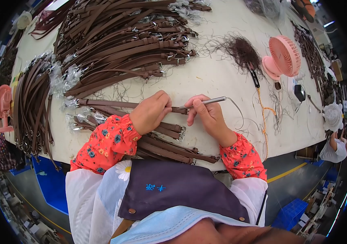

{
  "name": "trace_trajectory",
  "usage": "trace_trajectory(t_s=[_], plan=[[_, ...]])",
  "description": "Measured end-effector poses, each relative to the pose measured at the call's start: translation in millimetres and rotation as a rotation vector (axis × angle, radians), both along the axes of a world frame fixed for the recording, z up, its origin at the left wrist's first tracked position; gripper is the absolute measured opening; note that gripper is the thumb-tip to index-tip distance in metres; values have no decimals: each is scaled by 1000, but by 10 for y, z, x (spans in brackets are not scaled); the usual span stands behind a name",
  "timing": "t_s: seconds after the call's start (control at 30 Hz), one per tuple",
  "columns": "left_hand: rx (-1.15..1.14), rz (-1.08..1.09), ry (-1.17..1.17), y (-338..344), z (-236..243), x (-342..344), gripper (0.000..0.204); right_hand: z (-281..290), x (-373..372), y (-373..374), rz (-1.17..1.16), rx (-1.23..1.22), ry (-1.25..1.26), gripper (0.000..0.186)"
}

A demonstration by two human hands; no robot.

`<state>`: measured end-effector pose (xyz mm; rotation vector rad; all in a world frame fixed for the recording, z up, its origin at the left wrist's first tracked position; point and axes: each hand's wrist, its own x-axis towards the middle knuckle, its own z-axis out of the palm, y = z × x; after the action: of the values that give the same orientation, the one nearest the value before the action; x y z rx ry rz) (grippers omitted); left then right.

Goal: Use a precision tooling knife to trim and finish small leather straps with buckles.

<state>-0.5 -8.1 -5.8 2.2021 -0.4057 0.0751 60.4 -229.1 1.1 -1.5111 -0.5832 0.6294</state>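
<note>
My left hand [152, 112] is closed with its fingers pinched on a narrow brown strap [110, 103], which runs out to the left and shows its end on the right. My right hand [209, 118] grips a silver pen-shaped tool [214, 100] with a thin grey cord trailing from its back end. The tool's tip points left and lies at the strap's end, though I cannot tell whether it touches. Just below my hands, several brown straps with metal buckles [180, 133] lie beside and under my left wrist. More buckled straps [173, 149] rest along the near table edge.
A large pile of brown buckled belts [112, 46] covers the far left, with another bundle [31, 103] nearer. On the right are a dark thread tangle [242, 51], black-handled snips [255, 78] on an orange cord, and a pink fan [283, 57]. Another pink fan [3, 103] stands far left.
</note>
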Motion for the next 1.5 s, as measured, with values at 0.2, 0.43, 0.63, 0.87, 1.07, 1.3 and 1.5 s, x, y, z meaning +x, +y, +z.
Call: trace_trajectory(t_s=[0.2, 0.43, 0.63, 0.87, 1.07, 1.3, 1.5], plan=[[-115, 72, 117, 29, 102, 18, 7, -10, -3, -1, -15, -3, -7, 35], [-187, 59, 271, 68, 135, 24, 7, -30, 0, 8, 0, 20, 15, 35], [-211, 31, 309, 78, 148, 31, 8, -48, 15, 3, 13, 5, -8, 36], [-154, -222, 325, 159, 172, 38, 11, -13, -2, 12, 7, 6, 8, 35], [-80, -26, 239, 68, 190, 23, 19, 0, -5, 22, -43, 43, 16, 36], [64, -44, 106, 6, 122, 36, 17, -5, 4, 39, -85, 95, -33, 38], [194, -87, 25, -1, 86, 32, 14, -15, 13, 35, -55, 80, -34, 37]])
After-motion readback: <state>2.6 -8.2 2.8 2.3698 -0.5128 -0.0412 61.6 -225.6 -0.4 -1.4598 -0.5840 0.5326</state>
